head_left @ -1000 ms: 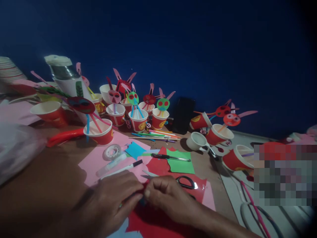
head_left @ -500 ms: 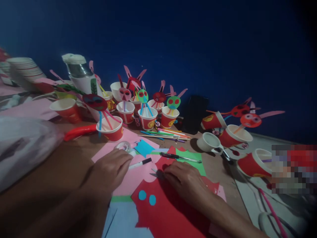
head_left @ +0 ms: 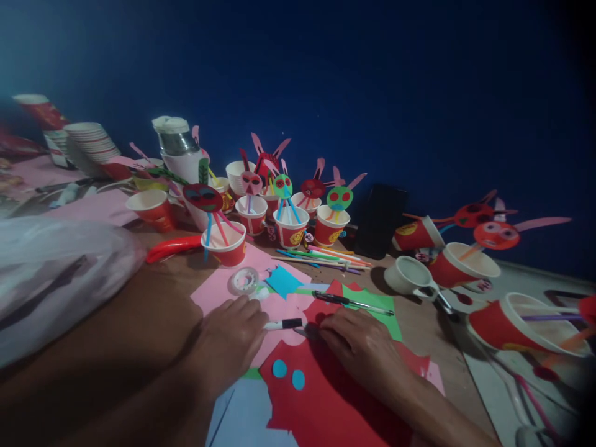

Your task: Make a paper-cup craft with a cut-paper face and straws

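My left hand [head_left: 236, 332] is closed on the pink paper [head_left: 212, 288], against the body of a black-capped marker [head_left: 289, 323]; whether it grips the marker is hidden. Just behind it lies a tape roll [head_left: 244, 281]. My right hand [head_left: 361, 338] rests with curled fingers over small scissors [head_left: 305, 332], whose blades point left from under the fingers; the handles are hidden. Below the hands, red paper [head_left: 326, 397] carries two blue paper circles [head_left: 288, 374]. A black pen [head_left: 354, 302] crosses the green paper [head_left: 391, 320] behind my right hand.
Red cups [head_left: 226, 245] with paper rabbit faces on straws stand along the back. Straws [head_left: 321, 257] lie before them. A dark phone [head_left: 380, 220] leans on the wall. A grey mug [head_left: 407, 276] sits right, a plastic bag [head_left: 60, 273] left, blue paper [head_left: 282, 281] centre.
The view has shifted, so most things appear farther right. My left hand has moved forward and right, closer to the marker; the tape roll now shows fully. My right hand has barely moved.
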The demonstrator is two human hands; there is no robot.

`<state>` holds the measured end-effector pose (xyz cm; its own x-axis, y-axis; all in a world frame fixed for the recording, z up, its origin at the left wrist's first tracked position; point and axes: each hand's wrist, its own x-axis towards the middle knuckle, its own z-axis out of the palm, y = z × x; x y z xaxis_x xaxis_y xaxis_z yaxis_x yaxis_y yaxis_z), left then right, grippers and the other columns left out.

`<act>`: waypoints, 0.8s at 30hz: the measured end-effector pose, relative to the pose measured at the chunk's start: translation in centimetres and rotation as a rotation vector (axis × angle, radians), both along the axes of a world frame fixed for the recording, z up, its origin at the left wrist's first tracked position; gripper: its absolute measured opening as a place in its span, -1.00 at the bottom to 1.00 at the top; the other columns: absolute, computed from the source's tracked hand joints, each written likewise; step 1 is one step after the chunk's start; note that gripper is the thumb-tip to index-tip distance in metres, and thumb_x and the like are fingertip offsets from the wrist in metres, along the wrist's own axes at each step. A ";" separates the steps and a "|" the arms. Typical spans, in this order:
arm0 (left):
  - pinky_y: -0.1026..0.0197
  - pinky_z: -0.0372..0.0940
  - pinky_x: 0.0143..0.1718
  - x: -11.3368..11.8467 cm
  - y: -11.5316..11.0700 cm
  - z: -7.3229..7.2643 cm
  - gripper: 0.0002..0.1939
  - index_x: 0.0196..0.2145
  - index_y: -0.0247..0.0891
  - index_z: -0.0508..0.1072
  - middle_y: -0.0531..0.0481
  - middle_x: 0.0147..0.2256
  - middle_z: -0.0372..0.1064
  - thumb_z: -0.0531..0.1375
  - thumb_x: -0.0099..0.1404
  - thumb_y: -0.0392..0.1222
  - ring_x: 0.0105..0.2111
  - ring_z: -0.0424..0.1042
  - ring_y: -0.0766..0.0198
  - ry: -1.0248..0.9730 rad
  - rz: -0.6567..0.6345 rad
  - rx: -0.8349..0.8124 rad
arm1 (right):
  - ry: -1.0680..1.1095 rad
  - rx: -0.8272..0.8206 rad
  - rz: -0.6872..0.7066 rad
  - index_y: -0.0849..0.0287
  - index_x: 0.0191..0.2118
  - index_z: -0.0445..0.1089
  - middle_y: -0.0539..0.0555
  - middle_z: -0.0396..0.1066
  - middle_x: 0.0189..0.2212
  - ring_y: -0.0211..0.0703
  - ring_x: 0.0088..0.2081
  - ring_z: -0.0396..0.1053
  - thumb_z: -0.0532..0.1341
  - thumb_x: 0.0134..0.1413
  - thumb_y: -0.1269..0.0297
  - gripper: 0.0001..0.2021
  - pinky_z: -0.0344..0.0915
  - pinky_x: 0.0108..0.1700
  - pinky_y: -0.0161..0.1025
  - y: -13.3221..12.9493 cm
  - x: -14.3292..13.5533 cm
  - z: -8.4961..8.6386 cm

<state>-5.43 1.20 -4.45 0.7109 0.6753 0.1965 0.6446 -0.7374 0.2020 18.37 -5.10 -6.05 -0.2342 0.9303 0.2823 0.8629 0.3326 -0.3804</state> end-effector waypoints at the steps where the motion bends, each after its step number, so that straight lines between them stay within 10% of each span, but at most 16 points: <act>1: 0.10 0.21 -0.29 0.0 -0.1 0.3 -0.81 -0.37 -0.24 0.39 -0.05 -0.39 0.35 0.00 0.27 -0.33 -0.32 0.31 0.15 -0.071 -0.011 -0.020 | 0.028 0.016 0.005 0.13 -0.35 0.40 0.01 0.41 -0.44 -0.19 -0.42 0.32 0.09 0.19 0.33 -0.84 0.11 -0.33 -0.25 0.0 -0.1 0.3; 7: 0.34 0.20 -0.48 0.4 -2.2 2.4 -0.91 -0.36 -0.27 0.35 0.04 -0.47 0.29 0.08 0.24 -0.23 -0.51 0.26 0.37 -0.604 0.111 -0.648 | 0.316 -0.091 0.061 0.09 -0.18 0.35 0.06 0.43 -0.34 -0.16 -0.32 0.37 0.13 0.14 0.28 -0.87 0.22 -0.28 -0.25 -1.6 -1.2 2.8; 11: 0.31 0.27 -0.45 1.1 -4.4 2.4 -0.83 -0.23 -0.28 0.31 -0.01 -0.41 0.36 0.09 0.23 -0.18 -0.45 0.35 0.31 -0.828 0.143 -1.273 | 0.494 -0.406 0.088 0.04 0.10 0.15 0.15 0.38 -0.08 -0.01 -0.12 0.37 0.26 -0.06 0.05 -0.42 0.30 -0.17 -0.18 -2.8 -2.6 2.9; 16: 0.33 0.26 -0.36 1.5 -5.3 1.7 -0.90 -0.39 -0.23 0.33 0.06 -0.41 0.37 0.14 0.08 -0.33 -0.39 0.37 0.32 -0.785 0.109 -1.144 | 0.555 -0.644 0.253 0.10 0.14 0.07 0.05 0.49 -0.34 -0.16 -0.41 0.44 0.13 0.04 0.01 -0.44 0.30 -0.44 -0.35 -2.7 -3.7 1.9; 20: 0.37 0.23 -0.40 0.3 -4.6 2.6 -0.86 -0.38 -0.21 0.40 0.10 -0.45 0.36 0.19 0.02 -0.28 -0.43 0.32 0.34 -0.543 0.146 -1.018 | 0.407 -0.397 0.257 0.01 -0.15 0.34 -0.02 0.47 -0.47 -0.20 -0.49 0.42 0.00 0.16 0.05 -0.72 0.26 -0.46 -0.36 -2.6 -3.1 2.9; 24: 0.40 0.19 -0.41 -0.6 -3.4 4.1 -0.89 -0.43 -0.20 0.44 0.10 -0.43 0.38 0.17 0.09 -0.14 -0.41 0.31 0.35 -0.318 0.109 -0.920 | 0.234 -0.171 0.258 0.04 -0.40 0.37 -0.04 0.42 -0.60 -0.22 -0.59 0.37 -0.14 0.23 -0.01 -0.57 0.18 -0.54 -0.33 -2.7 -2.4 3.6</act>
